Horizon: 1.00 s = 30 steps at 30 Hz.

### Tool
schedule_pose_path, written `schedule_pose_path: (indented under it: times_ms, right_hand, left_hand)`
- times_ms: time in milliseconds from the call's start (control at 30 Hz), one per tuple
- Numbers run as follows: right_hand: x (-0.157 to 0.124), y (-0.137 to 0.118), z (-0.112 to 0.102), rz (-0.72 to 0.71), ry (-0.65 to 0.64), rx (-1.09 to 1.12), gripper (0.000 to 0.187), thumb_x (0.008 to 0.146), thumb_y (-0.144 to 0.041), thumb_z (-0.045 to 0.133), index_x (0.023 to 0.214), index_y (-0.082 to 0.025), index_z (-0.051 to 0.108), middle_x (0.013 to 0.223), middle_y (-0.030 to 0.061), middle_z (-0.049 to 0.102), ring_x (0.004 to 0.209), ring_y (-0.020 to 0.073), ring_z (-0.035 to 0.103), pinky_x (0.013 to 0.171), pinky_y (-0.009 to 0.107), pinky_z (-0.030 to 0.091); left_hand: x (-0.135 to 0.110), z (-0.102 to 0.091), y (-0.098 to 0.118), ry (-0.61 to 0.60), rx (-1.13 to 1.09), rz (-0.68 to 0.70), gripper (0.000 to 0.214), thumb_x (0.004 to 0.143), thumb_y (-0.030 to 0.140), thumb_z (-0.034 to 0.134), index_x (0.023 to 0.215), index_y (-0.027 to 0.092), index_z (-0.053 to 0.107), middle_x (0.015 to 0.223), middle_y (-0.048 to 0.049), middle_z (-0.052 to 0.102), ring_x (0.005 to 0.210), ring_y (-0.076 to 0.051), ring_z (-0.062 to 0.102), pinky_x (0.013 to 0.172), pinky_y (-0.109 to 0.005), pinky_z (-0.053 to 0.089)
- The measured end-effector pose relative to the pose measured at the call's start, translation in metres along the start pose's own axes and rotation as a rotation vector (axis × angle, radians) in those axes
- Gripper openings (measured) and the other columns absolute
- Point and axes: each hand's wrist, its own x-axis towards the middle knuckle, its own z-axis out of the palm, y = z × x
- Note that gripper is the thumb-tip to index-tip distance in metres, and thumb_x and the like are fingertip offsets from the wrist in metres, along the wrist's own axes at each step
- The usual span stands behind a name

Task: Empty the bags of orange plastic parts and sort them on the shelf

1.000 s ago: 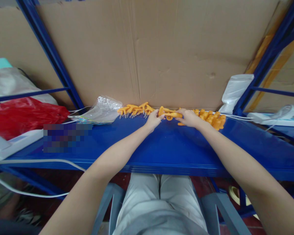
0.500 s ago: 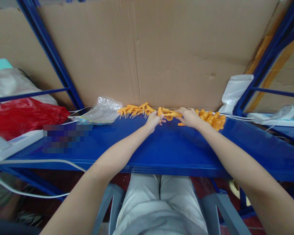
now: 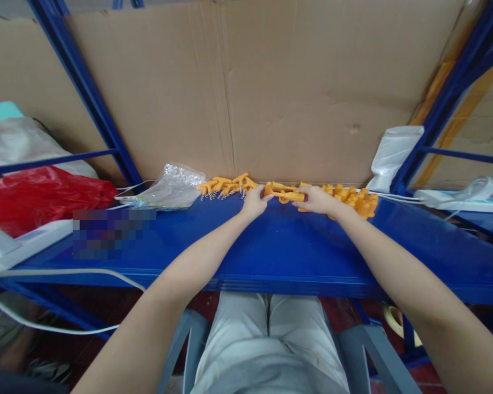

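Note:
An orange plastic piece (image 3: 288, 195), long and thin with a raised end, spans the gap between my two hands at the back of the blue table. My left hand (image 3: 254, 202) is closed on its left end. At its right end, the fingers of my right hand (image 3: 318, 200) are closed around the tip. More orange pieces lie behind and below it, partly hidden by my fingers. To the left sits a row of branching orange pieces with small metal chains (image 3: 224, 186). Beyond my right hand is a cluster of upright orange pieces (image 3: 359, 202).
A clear plastic bag (image 3: 176, 186) and a red bag (image 3: 53, 194) lie on the left. A white plastic bag (image 3: 394, 156) leans at the right post. Cardboard (image 3: 291, 93) walls off the back. A white cable (image 3: 66, 271) crosses the left front edge.
The orange piece between my hands has turned to lie more level. My right hand has shifted slightly, its fingers now around the piece's right end. My left hand stays nearly in place.

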Motion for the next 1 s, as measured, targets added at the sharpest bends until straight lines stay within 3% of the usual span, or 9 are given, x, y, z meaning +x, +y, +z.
schedule_pose_path:
  times_ms: [133,333,733,1000]
  right_hand:
    - [0.001,0.003,0.002,0.019,-0.048,0.308,0.025,0.085,-0.041,0.066,0.092,-0.018,0.071,0.077,0.0030,0.071,0.069,0.0180,0.065,0.064,0.028,0.049]
    - [-0.001,0.003,-0.004,0.154,-0.079,0.719,0.026,0.087,-0.046,0.069,0.087,-0.020,0.064,0.083,0.0051,0.072,0.069,0.0151,0.067,0.071,0.029,0.055]
    - [-0.002,0.006,-0.003,0.284,-0.153,0.809,0.017,0.094,-0.038,0.063,0.092,-0.021,0.063,0.096,0.0081,0.076,0.078,0.0154,0.071,0.071,0.026,0.055]
    - [-0.001,0.007,-0.003,0.267,-0.117,0.822,0.014,0.095,-0.034,0.061,0.088,-0.021,0.061,0.092,0.0075,0.074,0.072,0.0136,0.068,0.070,0.026,0.057]
  left_hand:
    - [0.001,-0.004,-0.005,0.031,0.015,0.071,0.015,0.079,0.006,0.071,0.091,0.015,0.068,0.092,-0.0064,0.074,0.090,-0.022,0.071,0.089,-0.037,0.055]
    - [0.005,-0.008,-0.007,0.068,0.014,0.111,0.015,0.083,0.011,0.070,0.097,0.017,0.068,0.094,-0.0049,0.076,0.089,-0.022,0.072,0.086,-0.037,0.057]
    - [0.008,-0.010,-0.017,0.058,-0.009,0.142,0.012,0.083,0.008,0.067,0.090,0.018,0.065,0.087,-0.0029,0.073,0.088,-0.021,0.071,0.089,-0.038,0.055]
    - [0.007,-0.013,-0.014,0.038,0.038,0.146,0.011,0.085,0.011,0.066,0.094,0.017,0.066,0.089,-0.0035,0.074,0.087,-0.021,0.071,0.087,-0.036,0.056]
